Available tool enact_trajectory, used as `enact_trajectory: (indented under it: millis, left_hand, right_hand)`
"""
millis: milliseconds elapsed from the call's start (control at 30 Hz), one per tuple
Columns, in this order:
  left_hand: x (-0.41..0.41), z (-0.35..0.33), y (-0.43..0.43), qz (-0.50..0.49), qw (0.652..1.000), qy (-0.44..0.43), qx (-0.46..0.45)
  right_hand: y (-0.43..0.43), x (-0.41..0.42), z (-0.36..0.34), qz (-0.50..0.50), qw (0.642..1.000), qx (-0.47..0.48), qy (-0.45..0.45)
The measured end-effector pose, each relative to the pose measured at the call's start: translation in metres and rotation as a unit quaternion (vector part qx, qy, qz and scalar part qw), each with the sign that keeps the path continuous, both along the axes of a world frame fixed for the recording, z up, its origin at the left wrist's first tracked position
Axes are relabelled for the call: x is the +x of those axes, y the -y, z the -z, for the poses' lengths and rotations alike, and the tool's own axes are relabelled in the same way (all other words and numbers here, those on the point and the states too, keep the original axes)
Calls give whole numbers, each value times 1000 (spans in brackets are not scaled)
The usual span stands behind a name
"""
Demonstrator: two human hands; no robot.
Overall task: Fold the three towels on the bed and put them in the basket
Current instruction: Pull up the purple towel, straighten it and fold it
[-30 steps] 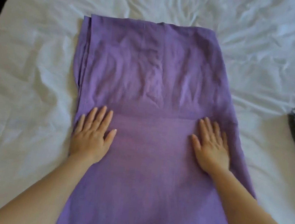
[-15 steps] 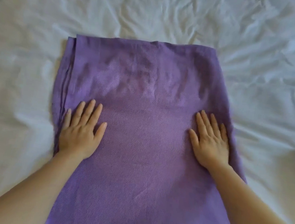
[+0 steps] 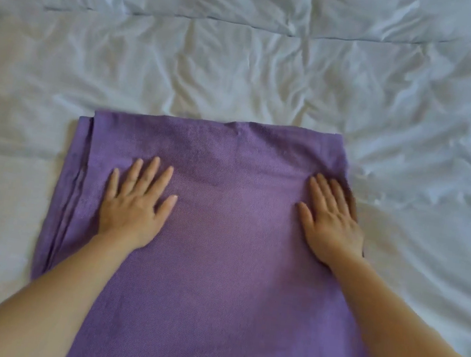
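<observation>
- Over the last second both palms slide away from the person along the purple woven towel (image 3: 216,266). The creases in its far half are now pressed flat. I judge that smoothing this fold is nearly done and the next fold is due.
- The towel lies on the rumpled white bed sheet (image 3: 243,73), filling the view from centre to 6 o'clock, with its layered edges stacked along its 9 o'clock side.
- The left hand (image 3: 133,206) lies flat on the cloth toward 10 o'clock, fingers straight and spread, gripping nothing.
- The right hand (image 3: 333,225) also presses flat and holds nothing, its fingertips close to the far corner at 1 o'clock.
</observation>
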State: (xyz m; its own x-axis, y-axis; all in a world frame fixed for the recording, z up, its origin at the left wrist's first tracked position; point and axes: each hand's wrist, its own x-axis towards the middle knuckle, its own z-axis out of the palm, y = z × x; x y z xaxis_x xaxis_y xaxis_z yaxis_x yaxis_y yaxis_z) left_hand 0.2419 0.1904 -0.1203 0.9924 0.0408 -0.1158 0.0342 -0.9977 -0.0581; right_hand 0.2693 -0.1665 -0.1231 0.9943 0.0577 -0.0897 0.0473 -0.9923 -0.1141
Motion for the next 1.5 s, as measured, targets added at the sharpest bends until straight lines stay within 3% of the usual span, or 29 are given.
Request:
enact_trajectory:
  millis: [67,200,400,500,667,733,800,900,1033,1133,1267,1367,1500]
  left_hand:
    - [19,-13,-13,-11,1000,21,-19]
    - [74,-36,-10,26,990,98,-97]
    - [144,-51,8,89,985,52,-136]
    - [157,-55,9,119,969,60,-209]
    - [170,-60,-1,62,910,-52,-407]
    - [173,-58,-4,54,912,-93,-395]
    - [175,-54,-6,51,921,-129,-365]
    - [178,-52,-9,60,930,-161,-324]
    - [183,-53,-16,81,970,-47,-226]
    - [178,-48,-31,85,981,-36,-171]
    - [160,-45,-82,61,992,-37,-100]
    - [145,-49,-117,-7,994,-27,-108]
    - [136,-46,-122,-94,983,-42,-155]
  right_hand:
    - [9,20,-11,29,999,6,34]
    - [-4,75,-34,26,986,130,101]
    - [-7,153,-52,-36,988,148,-16]
    - [4,168,-58,-68,986,144,-52]
    - [23,176,-74,-23,919,373,-127]
    - [34,179,-75,-19,936,314,-158]
    - [46,183,-71,-61,969,153,-184]
    - [59,187,-67,-123,977,-9,-171]
    - [63,201,-74,-135,987,-67,-55]
    - [56,201,-67,-135,979,-139,-60]
    - [52,191,-52,-108,978,-168,-53]
    - [41,188,-52,-76,977,-196,-47]
    - [2,182,-50,-33,997,-70,-11]
